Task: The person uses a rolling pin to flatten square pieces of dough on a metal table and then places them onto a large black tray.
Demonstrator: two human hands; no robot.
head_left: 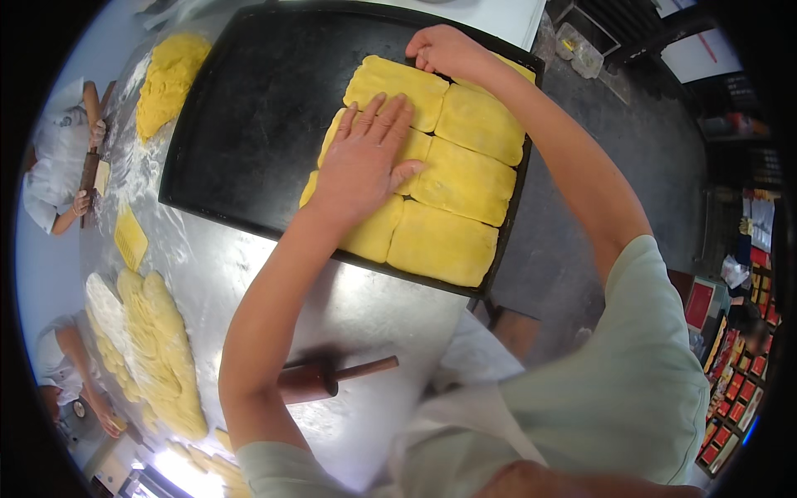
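Note:
Flat yellow dough pieces (445, 243) lie edge to edge over the right part of a black baking tray (249, 81). My left hand (361, 162) rests palm down on the pieces of the left column, its fingers and thumb apart. At the tray's far side, my right hand (442, 50) is bent with curled fingers beside the upper dough pieces; whether anything is between its fingertips cannot be seen. My right forearm hides part of the top right piece. A wooden rolling pin (311, 381) lies on the metal table (361, 317), partly behind my left arm.
Floury dough masses (171, 81) (159, 348) and a yellow plastic scraper (131, 238) lie on the table at left. One co-worker (59, 155) holds a rolling pin (89, 187) over a dough piece; another co-worker (71, 361) is lower left. Shelves with red packages (741, 392) stand far right.

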